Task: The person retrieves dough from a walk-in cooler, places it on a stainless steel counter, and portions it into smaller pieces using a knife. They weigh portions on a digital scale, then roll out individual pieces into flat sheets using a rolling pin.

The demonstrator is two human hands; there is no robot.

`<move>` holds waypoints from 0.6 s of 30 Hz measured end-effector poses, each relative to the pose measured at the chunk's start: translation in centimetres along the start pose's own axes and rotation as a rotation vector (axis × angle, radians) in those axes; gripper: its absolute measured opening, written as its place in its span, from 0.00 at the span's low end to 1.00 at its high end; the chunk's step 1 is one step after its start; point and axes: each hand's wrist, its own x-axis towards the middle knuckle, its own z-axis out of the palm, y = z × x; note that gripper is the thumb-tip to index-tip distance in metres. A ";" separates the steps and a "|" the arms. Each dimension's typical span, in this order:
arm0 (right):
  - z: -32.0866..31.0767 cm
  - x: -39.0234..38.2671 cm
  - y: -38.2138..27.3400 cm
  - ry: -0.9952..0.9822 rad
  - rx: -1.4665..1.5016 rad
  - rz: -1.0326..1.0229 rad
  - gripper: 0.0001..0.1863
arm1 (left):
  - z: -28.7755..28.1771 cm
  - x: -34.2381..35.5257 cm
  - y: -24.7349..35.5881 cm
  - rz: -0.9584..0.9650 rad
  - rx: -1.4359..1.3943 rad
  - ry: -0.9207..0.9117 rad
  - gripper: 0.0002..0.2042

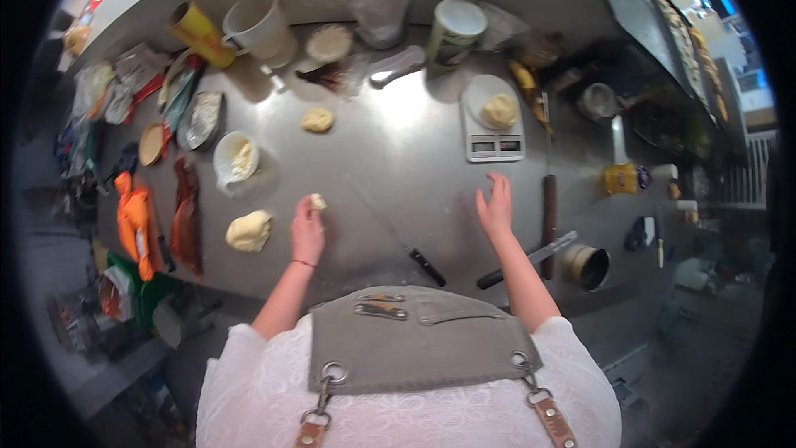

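Observation:
My left hand (307, 228) pinches a small piece of pale dough (318, 201) at its fingertips. Left of that hand, a larger lump of dough (248, 231) lies on the steel worktop. My right hand (495, 209) is open and holds nothing, its fingers apart just below a white kitchen scale (496, 155). A dough ball (498, 111) rests on the scale's plate. Another dough ball (317, 119) lies farther back on the worktop. Between my hands is a long knife (427, 267) with a black handle.
A white tub (235, 178) with pale bits inside stands at left. Along the back are a clear jug (264, 31), a yellow tube (201, 33) and a large can (454, 36). On the right lie a spatula (531, 259), a dark rod (549, 224) and a metal ring (587, 267).

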 end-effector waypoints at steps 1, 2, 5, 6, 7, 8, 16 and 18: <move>0.0 2.6 1.0 0.068 -0.027 -0.042 0.27 | -0.3 0.8 -0.4 0.039 -0.021 0.078 0.15; -0.2 5.1 1.9 0.151 -0.017 -0.075 0.29 | -0.3 1.7 -0.7 0.065 -0.104 0.108 0.15; -0.1 13.4 2.3 0.246 -0.122 -0.057 0.43 | -0.4 4.3 -0.7 0.035 0.025 0.159 0.16; 0.0 16.1 1.9 0.233 -0.148 0.009 0.47 | -0.8 5.3 -0.5 0.061 0.236 0.051 0.16; 0.1 18.2 1.5 0.234 -0.173 0.021 0.51 | -1.0 5.8 -0.2 0.192 0.234 0.027 0.16; -0.1 19.3 1.4 0.202 -0.229 0.109 0.55 | -1.0 6.1 0.1 0.262 0.238 0.010 0.16; 0.2 21.5 3.1 0.123 0.221 0.163 0.34 | -12.7 2.3 -5.1 0.210 0.175 0.338 0.16; -1.2 21.8 3.0 0.133 0.758 0.437 0.28 | -15.4 1.5 -8.1 0.098 0.166 0.505 0.16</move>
